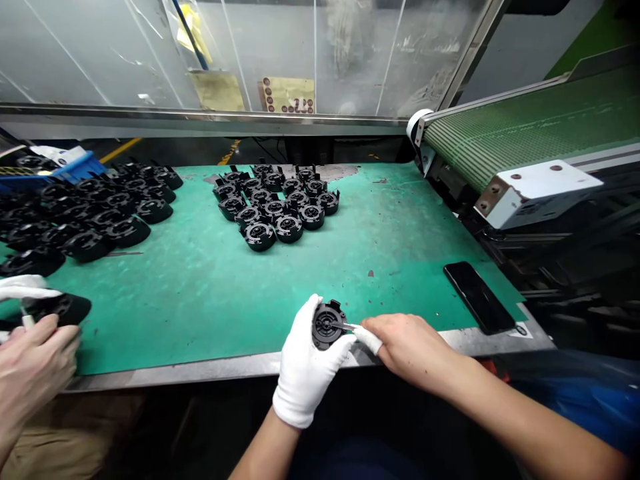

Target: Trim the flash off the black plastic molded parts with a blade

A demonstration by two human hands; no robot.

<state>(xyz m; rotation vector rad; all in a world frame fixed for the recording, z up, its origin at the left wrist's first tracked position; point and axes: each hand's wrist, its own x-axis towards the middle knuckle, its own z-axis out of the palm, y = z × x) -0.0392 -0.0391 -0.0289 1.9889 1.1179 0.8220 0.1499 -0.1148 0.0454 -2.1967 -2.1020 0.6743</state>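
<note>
My left hand (pixel 306 367), in a white glove, grips a round black plastic part (pixel 326 324) by its sides near the table's front edge. Concentric rings and a central hub show on the face of the part, and a tab stands up at its far rim. My right hand (pixel 407 343) is bare except for white covering on a finger. It is closed on a thin metal blade (pixel 343 326), whose tip lies over the middle of the part. The blade's handle is hidden in my fingers. Ahead, a group of similar black parts (pixel 275 208) stands on the green mat (pixel 200 293).
At left, a co-worker's hands (pixel 35 353), one gloved, hold another black part (pixel 63 308). More black parts (pixel 107 219) crowd the far left beside a blue bin (pixel 80 170). A phone (pixel 479 297) lies at right, below a green conveyor belt (pixel 530 127) with a protruding white bracket (pixel 543 193).
</note>
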